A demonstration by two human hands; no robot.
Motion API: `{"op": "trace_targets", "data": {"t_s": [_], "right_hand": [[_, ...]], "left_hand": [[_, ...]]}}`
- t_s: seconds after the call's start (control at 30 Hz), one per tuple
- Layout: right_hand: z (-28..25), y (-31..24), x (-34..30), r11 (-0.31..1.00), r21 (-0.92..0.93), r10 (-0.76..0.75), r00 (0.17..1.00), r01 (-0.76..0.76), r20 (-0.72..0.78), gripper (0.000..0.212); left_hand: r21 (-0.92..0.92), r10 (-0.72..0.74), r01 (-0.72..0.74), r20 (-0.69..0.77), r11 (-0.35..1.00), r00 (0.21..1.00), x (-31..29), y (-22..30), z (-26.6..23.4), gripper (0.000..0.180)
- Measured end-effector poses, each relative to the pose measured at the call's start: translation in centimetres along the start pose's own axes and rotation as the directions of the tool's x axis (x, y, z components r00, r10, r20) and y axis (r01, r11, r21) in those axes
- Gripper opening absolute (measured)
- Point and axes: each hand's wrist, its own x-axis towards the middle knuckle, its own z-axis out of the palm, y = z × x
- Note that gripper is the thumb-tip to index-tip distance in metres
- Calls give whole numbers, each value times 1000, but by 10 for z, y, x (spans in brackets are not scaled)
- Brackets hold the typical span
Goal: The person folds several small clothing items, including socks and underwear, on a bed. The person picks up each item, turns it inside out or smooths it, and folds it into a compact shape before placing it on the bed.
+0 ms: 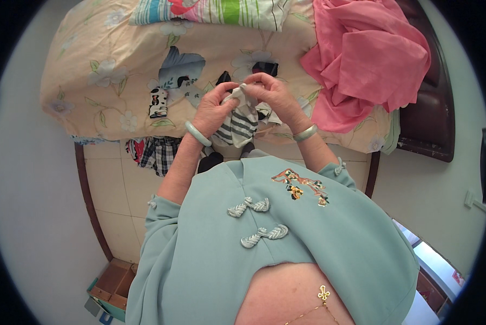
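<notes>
My left hand (217, 111) and my right hand (277, 98) meet at the near side of the bed. Their fingers pinch the white upper end of a striped sock (237, 125), which hangs down between them with dark grey bands. Just left of my left hand lie a pale grey patterned sock (193, 93) and a blue-grey cloth piece (181, 67). Farther left rests a rolled black-and-white sock (158, 103). A folded dark cloth (265, 68) sits beyond my hands. Some white cloth, partly hidden, lies under my right wrist.
The bed (105, 92) has a peach floral sheet. A striped pillow (216, 13) lies at its far side, and a pink cloth (367, 59) is heaped at the right by a dark headboard (427, 103). Below the bed's near edge is a plaid cloth (161, 155). A wooden box (113, 283) stands lower left.
</notes>
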Motion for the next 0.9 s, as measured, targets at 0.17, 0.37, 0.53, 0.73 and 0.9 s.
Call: {"op": "trace_targets", "data": {"t_s": [0.17, 0.37, 0.53, 0.73, 0.9], "right_hand": [[-1, -6, 5, 967, -251, -53, 998, 44, -28, 20], [-26, -4, 6, 929, -366, -106, 989, 61, -104, 19], [-9, -23, -7, 901, -434, -33, 998, 8, -51, 21], [7, -43, -12, 999, -54, -4, 1000, 5, 16, 21], [28, -29, 8, 964, -253, -116, 987, 85, -112, 23]], "left_hand": [[-173, -25, 24, -2, 985, 1000, 3, -8, 2, 38], [-280, -151, 86, -219, 956, 964, 5, -40, -19, 23], [-353, -133, -3, -361, 936, 923, 10, -59, -31, 16], [-598, -159, -45, -284, 800, 945, 10, -35, -28, 22], [-580, -140, 25, -153, 814, 978, 10, -21, -11, 22]]}}
